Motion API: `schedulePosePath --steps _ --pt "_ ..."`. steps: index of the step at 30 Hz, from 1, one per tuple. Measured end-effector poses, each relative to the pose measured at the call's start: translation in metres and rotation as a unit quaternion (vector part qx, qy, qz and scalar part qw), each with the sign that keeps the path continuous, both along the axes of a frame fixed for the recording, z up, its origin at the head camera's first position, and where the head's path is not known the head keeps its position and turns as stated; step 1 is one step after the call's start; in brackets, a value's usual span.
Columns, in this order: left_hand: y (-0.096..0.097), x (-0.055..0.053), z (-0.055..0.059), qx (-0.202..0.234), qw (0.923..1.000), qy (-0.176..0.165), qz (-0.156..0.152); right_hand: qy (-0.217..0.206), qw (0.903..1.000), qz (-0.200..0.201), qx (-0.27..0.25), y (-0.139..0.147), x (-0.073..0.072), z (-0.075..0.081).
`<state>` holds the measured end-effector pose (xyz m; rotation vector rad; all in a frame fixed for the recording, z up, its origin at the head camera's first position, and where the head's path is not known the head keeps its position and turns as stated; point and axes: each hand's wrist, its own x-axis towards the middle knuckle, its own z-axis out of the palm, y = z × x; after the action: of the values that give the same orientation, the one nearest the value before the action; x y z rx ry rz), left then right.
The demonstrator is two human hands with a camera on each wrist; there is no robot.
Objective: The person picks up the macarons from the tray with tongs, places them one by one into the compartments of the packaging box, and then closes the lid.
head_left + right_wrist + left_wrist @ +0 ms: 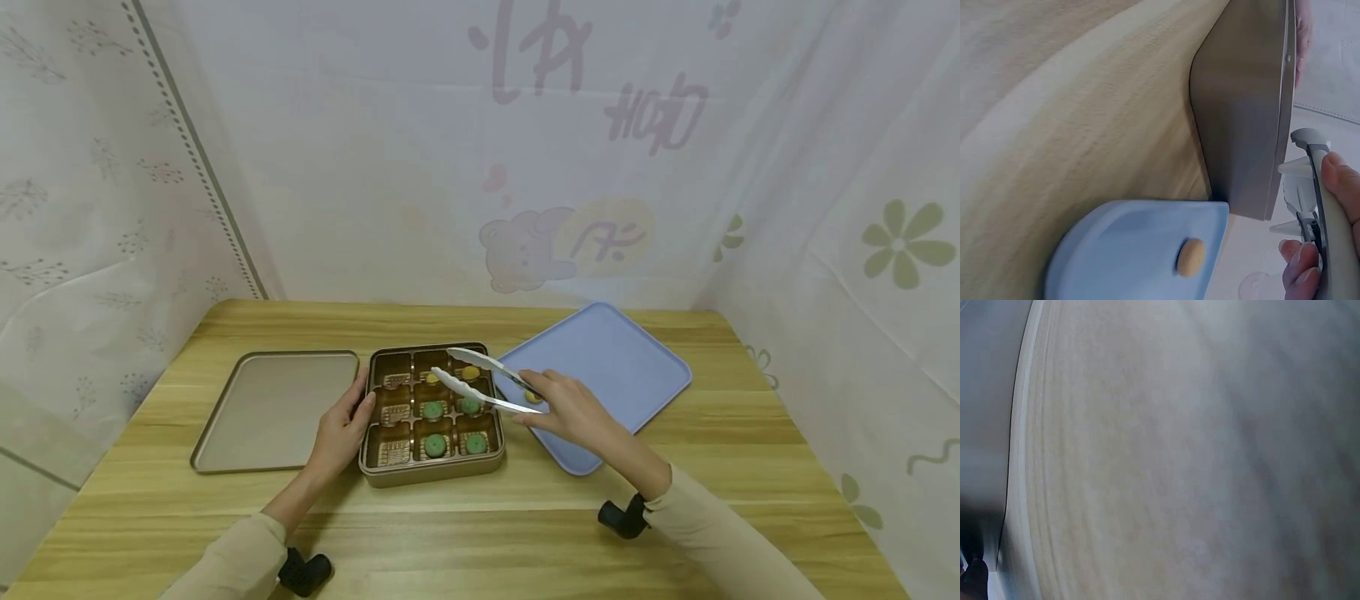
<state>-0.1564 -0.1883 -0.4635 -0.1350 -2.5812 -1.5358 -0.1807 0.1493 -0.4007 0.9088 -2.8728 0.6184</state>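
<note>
Left hand [337,433]: fingers relaxed and fairly straight, resting along the box's outer wall, thumb at its rim.
Right hand [566,404]: fingers grasping the tongs [487,365]; tong arms spread, tips over the box, ahead and left of these fingers.
Nine-compartment box [431,477]: touching the left fingers, extending rightward from them, on the counter [450,542].
Green pieces [435,446]: four, in the middle and right columns, between both hands' fingers.
Yellow pieces [470,372]: two in the far row; another on the blue tray [607,358], just beside the right fingers.
Tan lid [273,408]: left of the left fingers.
</note>
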Motion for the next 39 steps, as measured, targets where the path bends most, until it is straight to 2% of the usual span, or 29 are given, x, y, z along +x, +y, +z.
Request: schedulePosePath --steps 9,16,23,26,32,39 --pt "0.000 0.001 0.000 0.002 1.0000 -0.005 0.005 0.044 0.9983 -0.018 -0.034 0.033 0.014 0.000" --pt "0.001 0.001 0.001 0.004 1.0000 -0.004 0.003 0.036 0.9975 -0.035 -0.050 0.068 0.021 -0.009" --pt "0.000 0.001 0.001 0.003 1.0000 -0.004 0.002 0.005 0.9968 -0.079 -0.013 0.098 0.037 -0.015" --pt "0.000 0.001 0.002 0.003 1.0000 -0.002 0.001 0.009 0.9951 -0.098 0.010 0.107 0.043 -0.019" --pt "0.001 0.002 0.002 0.005 1.0000 0.000 -0.001 0.029 0.9952 -0.093 0.013 0.116 0.047 -0.027" --pt "0.001 0.001 0.002 0.014 0.9999 -0.002 0.003 0.029 0.9957 -0.086 0.023 0.115 0.047 -0.030"
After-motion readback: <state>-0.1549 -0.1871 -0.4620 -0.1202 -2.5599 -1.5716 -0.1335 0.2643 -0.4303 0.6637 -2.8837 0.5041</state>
